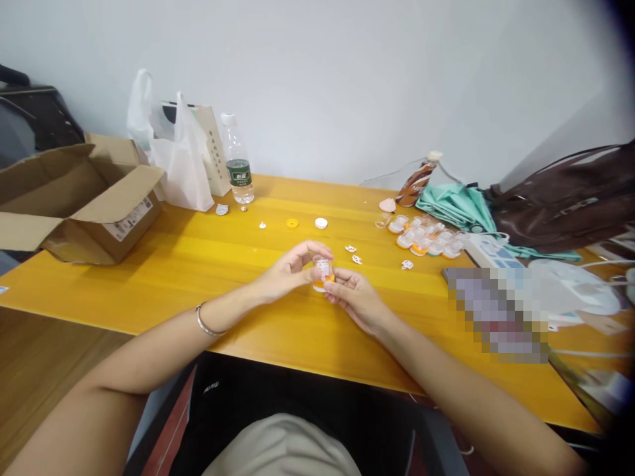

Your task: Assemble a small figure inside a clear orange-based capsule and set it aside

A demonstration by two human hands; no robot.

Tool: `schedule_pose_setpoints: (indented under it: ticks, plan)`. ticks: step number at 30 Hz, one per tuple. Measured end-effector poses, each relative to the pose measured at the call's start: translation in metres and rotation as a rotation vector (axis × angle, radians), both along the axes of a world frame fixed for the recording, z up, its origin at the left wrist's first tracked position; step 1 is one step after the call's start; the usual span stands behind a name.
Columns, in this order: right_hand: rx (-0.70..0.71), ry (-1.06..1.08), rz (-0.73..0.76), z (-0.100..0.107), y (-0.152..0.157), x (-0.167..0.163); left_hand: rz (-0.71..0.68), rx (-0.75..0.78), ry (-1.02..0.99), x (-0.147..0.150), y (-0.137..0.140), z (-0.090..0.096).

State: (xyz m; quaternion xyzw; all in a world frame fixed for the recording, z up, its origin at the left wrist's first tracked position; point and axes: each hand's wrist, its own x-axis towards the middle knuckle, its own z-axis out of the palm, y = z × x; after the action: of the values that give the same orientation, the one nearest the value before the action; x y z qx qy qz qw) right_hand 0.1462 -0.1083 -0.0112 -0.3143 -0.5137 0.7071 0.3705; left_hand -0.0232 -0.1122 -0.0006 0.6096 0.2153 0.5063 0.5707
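Between my two hands is a small clear plastic capsule (pixel 323 267) with an orange band at its base and white pieces showing inside. My left hand (pixel 294 270) grips its upper part, thumb in front and fingers over the top. Low on its right side, my right hand (pixel 354 297) pinches the orange base. Small white cut-out pieces (pixel 356 259) lie just beyond my right hand, and another white piece (pixel 407 264) is farther right. Behind the capsule are a white disc (pixel 321 223), a yellow disc (pixel 292 223) and a tiny white part (pixel 262 225).
Several similar clear capsules (pixel 421 235) cluster at the back right, near a brown-labelled bottle (pixel 419 178) and green cloth (pixel 454 206). A blurred flat device (pixel 496 314) lies right. On the left stand an open cardboard box (pixel 119 205), a white plastic bag (pixel 181 168) and a water bottle (pixel 239 165).
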Motion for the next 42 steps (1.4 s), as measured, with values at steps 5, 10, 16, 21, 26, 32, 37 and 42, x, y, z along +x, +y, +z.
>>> schedule_pose_setpoints:
  ticks: [5,10,16,21,26,32,37,42]
  plan:
    - [0.031,-0.035,-0.057,0.000,-0.001,-0.002,0.079,-0.002,0.029,0.003,-0.002,0.000]
    - [0.091,-0.053,-0.097,0.001,0.001,0.000,-0.014,-0.007,0.165,-0.004,-0.001,0.006]
    - [0.224,-0.130,-0.195,0.000,0.000,0.000,0.362,0.127,0.258,0.002,0.002,-0.004]
    - [0.170,-0.115,-0.165,-0.002,-0.001,-0.002,0.139,0.070,0.243,-0.003,0.003,0.001]
    - [0.051,0.001,-0.054,-0.003,-0.001,-0.003,-0.112,0.031,0.140,-0.010,0.005,0.006]
    - [-0.001,0.037,-0.055,-0.002,-0.003,-0.003,-0.025,0.020,0.108,-0.006,0.004,0.003]
    - [-0.069,0.107,-0.038,0.001,-0.004,-0.003,-0.116,-0.065,-0.021,-0.005,0.002,0.004]
    - [-0.129,0.160,0.089,0.000,-0.002,0.000,-0.161,-0.104,-0.072,-0.003,0.001,0.003]
